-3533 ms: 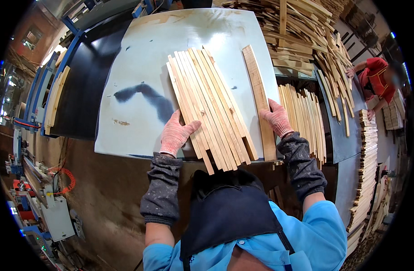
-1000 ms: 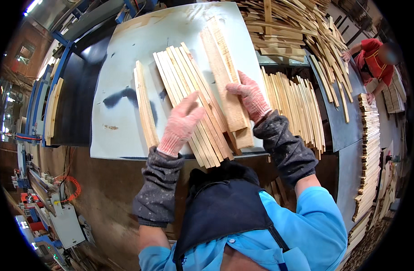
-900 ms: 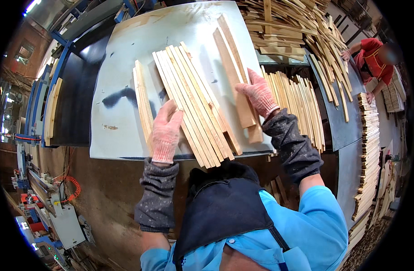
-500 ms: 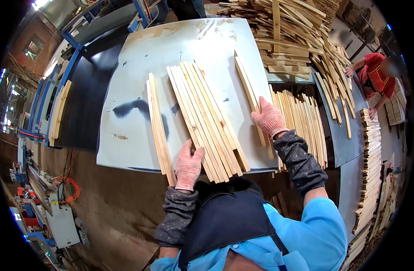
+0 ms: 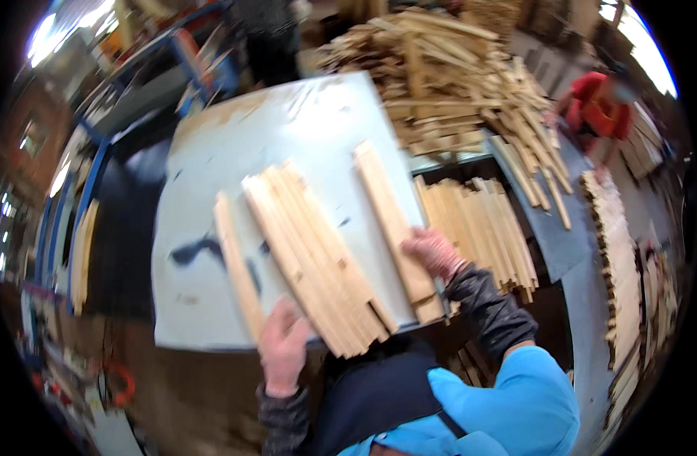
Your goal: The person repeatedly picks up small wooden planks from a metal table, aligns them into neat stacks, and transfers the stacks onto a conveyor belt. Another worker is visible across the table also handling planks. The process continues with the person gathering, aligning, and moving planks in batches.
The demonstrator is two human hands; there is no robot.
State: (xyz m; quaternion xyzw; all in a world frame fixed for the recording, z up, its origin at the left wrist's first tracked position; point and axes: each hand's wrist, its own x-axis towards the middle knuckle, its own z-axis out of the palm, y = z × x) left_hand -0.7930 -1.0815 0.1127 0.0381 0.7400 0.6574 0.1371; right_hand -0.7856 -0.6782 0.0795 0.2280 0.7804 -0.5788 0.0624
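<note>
Several pale wooden strips lie side by side as a bundle (image 5: 318,266) on a light-coloured worktop (image 5: 188,311). To its left is a narrow wooden strip (image 5: 238,266), whose near end meets my left hand (image 5: 282,346). That gloved hand is blurred, its thumb apart from the fingers, between the strip and the bundle's near end. On the right, my gloved right hand (image 5: 433,252) grips the right edge of a pair of wooden strips (image 5: 390,224), fingers curled at their side. The undersides of the strips and some fingertips are hidden.
Right of the worktop stands a row of wooden strips (image 5: 477,232). Behind it rises a loose heap of wood (image 5: 432,83). A dark belt surface (image 5: 128,235) in a blue frame lies left. A person in red (image 5: 595,114) stands far right, beside stacked strips (image 5: 614,243).
The whole view has shifted, with the worktop lower in it. My right hand has moved nearer the close end of the right-hand strips, which now look turned broader side up.
</note>
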